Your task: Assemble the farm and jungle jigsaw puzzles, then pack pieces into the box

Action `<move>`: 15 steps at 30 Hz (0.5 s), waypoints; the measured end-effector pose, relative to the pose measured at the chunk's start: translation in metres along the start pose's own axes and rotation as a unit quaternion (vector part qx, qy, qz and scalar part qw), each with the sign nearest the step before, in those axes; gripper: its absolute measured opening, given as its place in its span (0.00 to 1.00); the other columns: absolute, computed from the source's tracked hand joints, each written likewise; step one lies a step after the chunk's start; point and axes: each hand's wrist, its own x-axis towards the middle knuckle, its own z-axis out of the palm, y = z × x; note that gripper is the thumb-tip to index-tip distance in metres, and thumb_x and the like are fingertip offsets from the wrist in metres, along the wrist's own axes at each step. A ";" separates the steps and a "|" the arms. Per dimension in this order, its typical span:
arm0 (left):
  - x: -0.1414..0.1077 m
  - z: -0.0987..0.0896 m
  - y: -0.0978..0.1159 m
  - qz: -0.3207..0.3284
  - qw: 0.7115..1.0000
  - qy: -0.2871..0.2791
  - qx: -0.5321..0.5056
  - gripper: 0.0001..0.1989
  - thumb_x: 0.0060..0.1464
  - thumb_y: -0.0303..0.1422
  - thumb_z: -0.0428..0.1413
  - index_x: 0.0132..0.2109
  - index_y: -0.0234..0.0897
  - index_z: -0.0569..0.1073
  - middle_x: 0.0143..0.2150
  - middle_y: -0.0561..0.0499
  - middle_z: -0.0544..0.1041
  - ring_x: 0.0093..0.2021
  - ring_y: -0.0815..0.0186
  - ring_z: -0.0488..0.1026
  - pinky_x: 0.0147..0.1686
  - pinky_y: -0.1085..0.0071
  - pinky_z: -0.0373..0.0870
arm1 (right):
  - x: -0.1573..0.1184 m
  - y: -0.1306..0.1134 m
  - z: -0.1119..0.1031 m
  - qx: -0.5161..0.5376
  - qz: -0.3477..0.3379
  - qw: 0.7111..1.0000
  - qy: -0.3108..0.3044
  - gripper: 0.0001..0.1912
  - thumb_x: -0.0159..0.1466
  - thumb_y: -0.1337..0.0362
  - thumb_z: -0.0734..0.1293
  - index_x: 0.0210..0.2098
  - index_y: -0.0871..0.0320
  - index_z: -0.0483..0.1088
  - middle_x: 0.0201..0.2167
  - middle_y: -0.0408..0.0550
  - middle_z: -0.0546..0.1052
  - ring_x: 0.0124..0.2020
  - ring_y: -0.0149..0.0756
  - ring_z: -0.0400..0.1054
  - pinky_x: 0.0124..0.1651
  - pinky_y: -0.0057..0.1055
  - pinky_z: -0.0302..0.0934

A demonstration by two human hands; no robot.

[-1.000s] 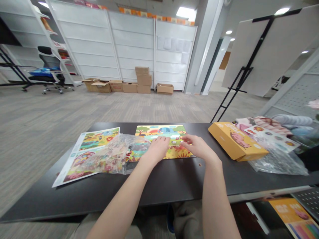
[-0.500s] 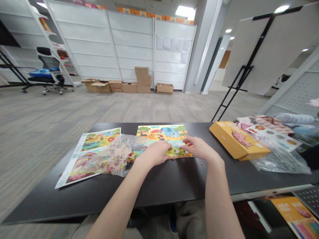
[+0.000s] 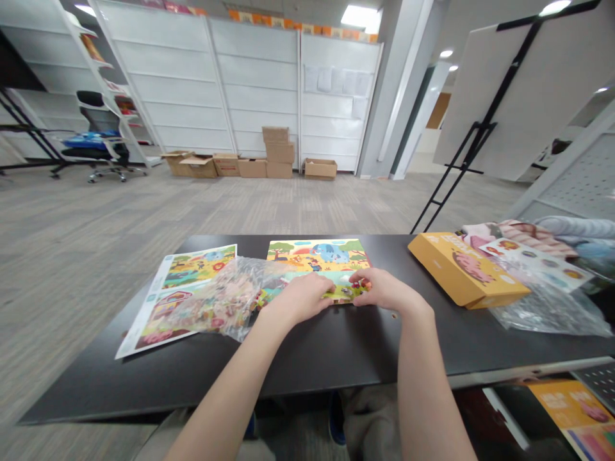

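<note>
1. Black tabletop [image 3: 331,352] spans the lower half of the frame, with a colourful animal puzzle [image 3: 319,255] flat at its centre.
2. Left hand [image 3: 307,294], at the frame's centre, lies over the puzzle's lower edge, fingers bent; whether it grips anything, I cannot tell.
3. Right hand [image 3: 384,289], just right of centre, has thumb and fingers narrowly apart at the puzzle's lower right corner; I cannot tell if they pinch a piece.
4. Clear bag of pieces [image 3: 223,298], left of centre, lies partly over a printed sheet [image 3: 189,272].
5. Yellow box [image 3: 444,266] sits at the right of the frame.
</note>
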 end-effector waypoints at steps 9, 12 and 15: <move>0.001 -0.002 0.003 -0.014 1.000 0.010 -0.002 0.14 0.67 0.36 0.47 0.48 0.38 0.75 0.45 0.43 0.80 0.47 0.56 0.77 0.45 0.65 0.70 | 0.005 -0.004 0.003 -0.048 -0.022 0.998 -0.022 0.25 0.46 0.70 0.77 0.46 0.58 0.77 0.45 0.51 0.78 0.46 0.45 0.71 0.48 0.34 0.64; 0.001 -0.001 0.005 -0.016 1.000 0.012 0.006 0.15 0.68 0.35 0.45 0.50 0.38 0.74 0.45 0.43 0.80 0.47 0.56 0.77 0.45 0.65 0.70 | 0.006 -0.004 0.004 -0.055 -0.017 0.998 -0.028 0.28 0.47 0.69 0.77 0.48 0.58 0.75 0.47 0.53 0.76 0.48 0.46 0.69 0.51 0.35 0.63; 0.002 -0.002 0.007 -0.023 0.999 0.009 0.023 0.16 0.68 0.35 0.43 0.51 0.37 0.73 0.44 0.41 0.80 0.46 0.55 0.78 0.43 0.64 0.71 | 0.008 -0.003 0.007 -0.062 -0.017 0.998 -0.019 0.29 0.45 0.67 0.79 0.48 0.56 0.76 0.47 0.52 0.75 0.49 0.46 0.68 0.51 0.36 0.62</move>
